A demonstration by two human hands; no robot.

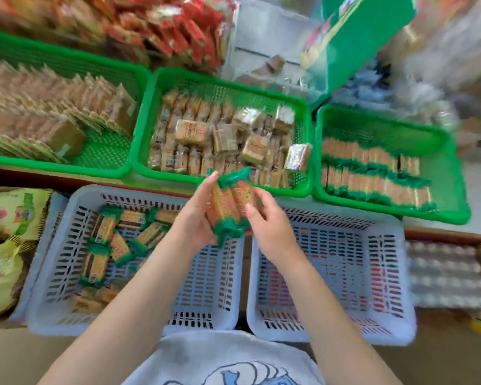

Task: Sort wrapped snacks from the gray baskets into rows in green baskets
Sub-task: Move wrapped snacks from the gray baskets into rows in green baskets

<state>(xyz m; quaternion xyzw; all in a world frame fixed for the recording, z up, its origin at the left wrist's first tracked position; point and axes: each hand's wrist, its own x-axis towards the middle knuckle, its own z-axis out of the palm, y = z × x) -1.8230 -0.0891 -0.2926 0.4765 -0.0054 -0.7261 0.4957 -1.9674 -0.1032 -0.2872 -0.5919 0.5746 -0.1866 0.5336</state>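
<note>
shop shelving packed with snack bags blurs behind a counter where i see green plastic mesh baskets in a row above two gray slotted plastic baskets. my left hand (pixel 197 215) curls round a bunch of green-ended wrapped cracker bars (pixel 229 202), held upright over the gap between the gray baskets, and my right hand (pixel 267 220) touches the bunch with bent fingers, probably squaring it. i judge it is bound for the right green basket (pixel 453 173), where matching bars already stand in two rows; loose ones lie in the left gray basket (pixel 75 195).

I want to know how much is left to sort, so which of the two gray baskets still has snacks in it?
The left gray plastic basket: green-ended wrapped snacks lie loose inside. The right gray basket shows none.
</note>
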